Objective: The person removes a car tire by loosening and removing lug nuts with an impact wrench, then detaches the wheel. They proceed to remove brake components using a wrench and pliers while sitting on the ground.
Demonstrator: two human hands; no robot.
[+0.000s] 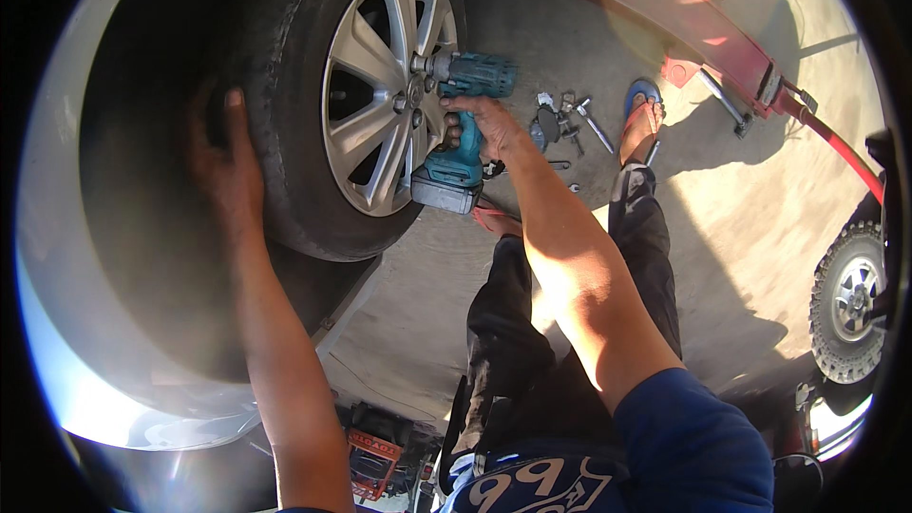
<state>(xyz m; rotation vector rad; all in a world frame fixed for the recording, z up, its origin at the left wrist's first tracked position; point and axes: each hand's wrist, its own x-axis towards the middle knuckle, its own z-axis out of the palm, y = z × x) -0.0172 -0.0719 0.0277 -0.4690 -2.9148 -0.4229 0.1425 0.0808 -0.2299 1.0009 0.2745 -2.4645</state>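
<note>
Teal cordless impact wrench (467, 144): held at outer face of silver alloy wheel (366, 49), grip downward in view, nose toward hub area.
Socket (436, 66): grey, on wrench nose, up against an upper lug position; depth of seating hidden, cannot tell.
Right hand (492, 125): wrapped around pistol grip, index finger near trigger; cannot tell if squeezing it.
Battery pack (445, 193): grey, at base of grip, below right hand, just beside wheel face.
Left hand (233, 176): empty, digits spread, at tread side of black tyre (309, 218), partly in shadow; cannot tell how firmly pressed.
Risk at socket: slip off the fastener, rounded lug nut (416, 118) or scored spoke; likely cause, shallow or tilted seating.
Risk at right wrist: sudden twist; likely cause, torque reaction against a one-handed hold.
Risk at left hand: pinch between tyre and dark wheel arch (142, 85); likely cause, wheel turning or rocking under drive.
Risk underfoot: stumble over loose steel hand tools (596, 128) on concrete floor (731, 190), near blue sandal (642, 88); toes exposed.
Wrench relative to hands: inside right hand; well apart from left hand, to its right, with tyre and wheel between.
</note>
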